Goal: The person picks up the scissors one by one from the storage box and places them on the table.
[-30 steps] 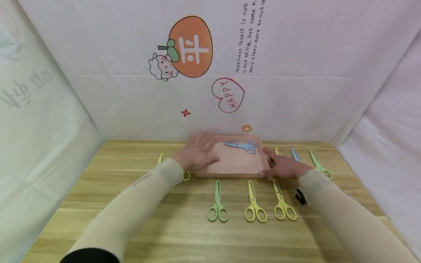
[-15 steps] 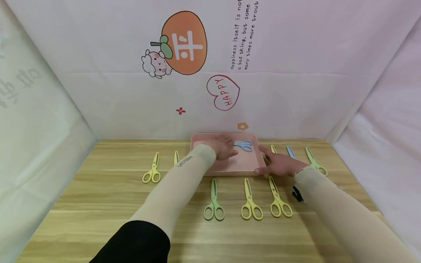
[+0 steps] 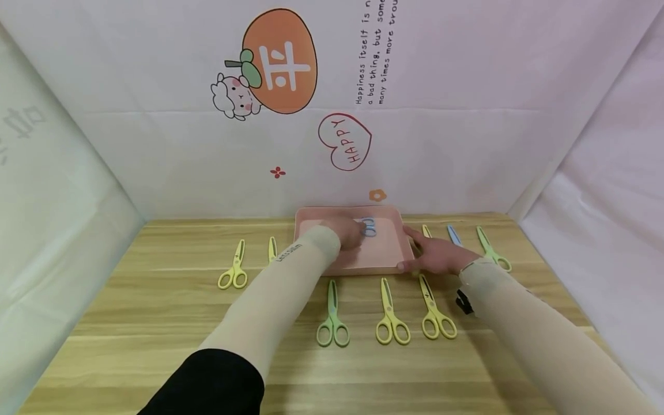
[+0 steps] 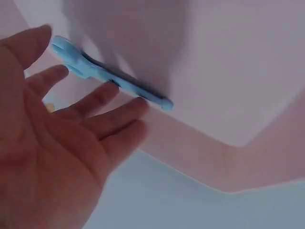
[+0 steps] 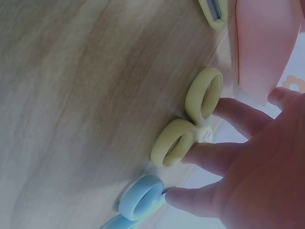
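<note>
A pair of blue scissors (image 3: 369,227) lies inside the pink tray (image 3: 370,270); its handles show right of my left hand (image 3: 347,230), which covers the blades from above. In the left wrist view, the fingers (image 4: 128,112) are loosely extended alongside the scissors (image 4: 126,85), the thumb apart near the handles. Whether the fingertips press on them is hard to tell. My right hand (image 3: 441,256) touches the tray's right side, thumb at its front corner. Its other fingers (image 5: 209,157) extend beside yellow scissors (image 5: 174,143) and blue scissors (image 5: 143,198) on the table.
Yellow scissors (image 3: 234,268) and a second yellow pair (image 3: 272,249), partly hidden, lie left of the tray. In front are green (image 3: 332,320), yellow (image 3: 390,317) and yellow scissors (image 3: 434,311). Green scissors (image 3: 491,248) lie far right. A white printed cloth (image 3: 425,161) stands behind.
My left hand has moved right, into the tray and over the blue scissors, which have shifted left inside it. My right hand stays at the tray's side. The head view has panned slightly.
</note>
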Available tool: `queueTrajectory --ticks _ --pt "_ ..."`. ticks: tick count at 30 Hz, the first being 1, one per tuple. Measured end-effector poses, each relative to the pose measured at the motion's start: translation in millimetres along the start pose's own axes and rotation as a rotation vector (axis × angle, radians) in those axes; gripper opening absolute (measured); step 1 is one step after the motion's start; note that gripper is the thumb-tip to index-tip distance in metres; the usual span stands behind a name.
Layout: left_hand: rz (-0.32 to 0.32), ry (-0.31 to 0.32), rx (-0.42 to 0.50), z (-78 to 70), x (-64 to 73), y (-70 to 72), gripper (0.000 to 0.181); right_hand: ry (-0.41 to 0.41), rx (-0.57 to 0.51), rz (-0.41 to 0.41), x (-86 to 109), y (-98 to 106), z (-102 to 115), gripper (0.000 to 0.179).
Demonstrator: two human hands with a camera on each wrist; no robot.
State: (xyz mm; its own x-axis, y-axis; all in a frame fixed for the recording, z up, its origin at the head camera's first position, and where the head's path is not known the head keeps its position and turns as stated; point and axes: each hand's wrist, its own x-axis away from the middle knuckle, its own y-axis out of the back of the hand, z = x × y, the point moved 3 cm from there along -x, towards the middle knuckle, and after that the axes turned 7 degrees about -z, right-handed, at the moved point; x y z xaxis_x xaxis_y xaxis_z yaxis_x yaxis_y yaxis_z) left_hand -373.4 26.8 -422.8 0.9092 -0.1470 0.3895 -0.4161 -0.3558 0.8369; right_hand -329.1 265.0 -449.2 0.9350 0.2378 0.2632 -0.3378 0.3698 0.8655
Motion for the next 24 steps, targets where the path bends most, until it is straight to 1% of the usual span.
queueTrajectory --ticks 1,2,3,5,6,7,9,10,12,13,14,16,17,18,20,21,22,23,24 --pt "-0.003 0.082 0.07 3.8 3.6 1.2 0.056 -0.004 0.001 0.0 -0.4 -0.1 -0.1 0.12" --pt "-0.014 0.15 0.129 7.0 6.5 2.4 0.06 -0.005 0.004 -0.001 -0.2 0.2 -0.1 0.12" --pt "-0.011 0.161 0.121 8.3 9.0 3.3 0.063 -0.002 0.005 0.0 0.0 0.4 0.2 0.12" --pt "-0.006 0.153 0.078 10.0 12.6 4.8 0.068 -0.003 0.0 -0.002 0.6 0.2 -0.2 0.12" --pt "-0.005 0.155 0.069 11.4 11.7 4.7 0.068 -0.001 -0.003 -0.003 1.0 0.1 -0.1 0.12" --pt "-0.009 0.14 0.053 11.9 12.6 6.0 0.069 0.0 -0.006 -0.003 1.4 0.0 -0.3 0.12" --pt "0.005 0.121 0.058 13.3 13.7 8.6 0.069 0.002 -0.013 -0.005 2.2 -0.4 -0.3 0.12" --pt "0.003 0.108 0.048 14.3 14.3 10.8 0.066 0.001 -0.016 -0.006 2.4 -0.8 -0.4 0.12" --pt "0.034 0.066 0.028 15.0 17.1 16.0 0.049 0.002 -0.019 -0.007 2.7 -1.3 -0.5 0.12" --pt "0.052 0.032 -0.003 15.3 17.9 18.8 0.038 0.001 -0.019 -0.006 2.7 -1.6 -0.6 0.119" --pt "0.074 -0.01 -0.051 15.0 18.7 21.6 0.027 0.002 -0.019 -0.005 2.8 -1.8 -0.7 0.119" --pt "0.092 -0.123 -0.171 13.6 20.4 26.6 0.009 0.002 -0.014 -0.006 2.6 -2.2 -1.3 0.12" --pt "0.105 -0.178 -0.216 12.7 21.0 27.7 0.009 0.002 -0.012 -0.007 2.3 -2.2 -1.5 0.12" --pt "0.102 -0.227 -0.263 12.0 20.5 28.1 0.011 0.002 -0.01 -0.01 2.1 -2.2 -1.8 0.12" --pt "0.08 -0.298 -0.331 11.2 20.5 26.5 0.023 0.001 -0.006 -0.015 1.3 -2.3 -1.9 0.121" --pt "0.068 -0.309 -0.338 11.3 21.0 24.5 0.029 0.001 -0.005 -0.017 1.1 -2.4 -1.9 0.122" --pt "0.064 -0.323 -0.34 11.2 21.1 21.7 0.03 0.001 -0.006 -0.018 1.0 -2.5 -1.7 0.121" --pt "0.064 -0.321 -0.322 11.2 21.6 18.4 0.028 0.0 -0.007 -0.018 0.7 -2.6 -1.9 0.121" --pt "0.072 -0.304 -0.28 11.4 22.4 15.3 0.024 0.002 -0.007 -0.016 0.7 -2.5 -1.6 0.121"
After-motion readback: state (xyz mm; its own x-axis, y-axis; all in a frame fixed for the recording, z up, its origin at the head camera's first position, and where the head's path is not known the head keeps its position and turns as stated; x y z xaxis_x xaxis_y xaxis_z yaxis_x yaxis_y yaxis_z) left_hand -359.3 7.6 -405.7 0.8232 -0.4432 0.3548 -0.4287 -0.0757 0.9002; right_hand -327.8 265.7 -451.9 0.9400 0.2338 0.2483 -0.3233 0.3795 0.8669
